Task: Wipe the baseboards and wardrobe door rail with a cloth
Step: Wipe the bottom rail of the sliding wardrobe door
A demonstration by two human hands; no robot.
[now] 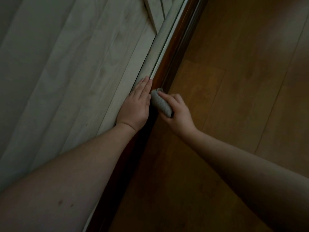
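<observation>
The dark brown wardrobe door rail (173, 47) runs diagonally from the top right down to the bottom left, with a shiny metal strip along its left side. My right hand (177, 111) grips a rolled grey cloth (161, 102) and holds it against the rail. My left hand (136, 106) lies flat with straight fingers on the pale wood-grain wardrobe door (66, 72), right beside the rail and next to the cloth.
Orange-brown laminate floor (242, 81) fills the right side. A pale panel edge (153, 12) shows at the top, above the rail. The scene is dimly lit.
</observation>
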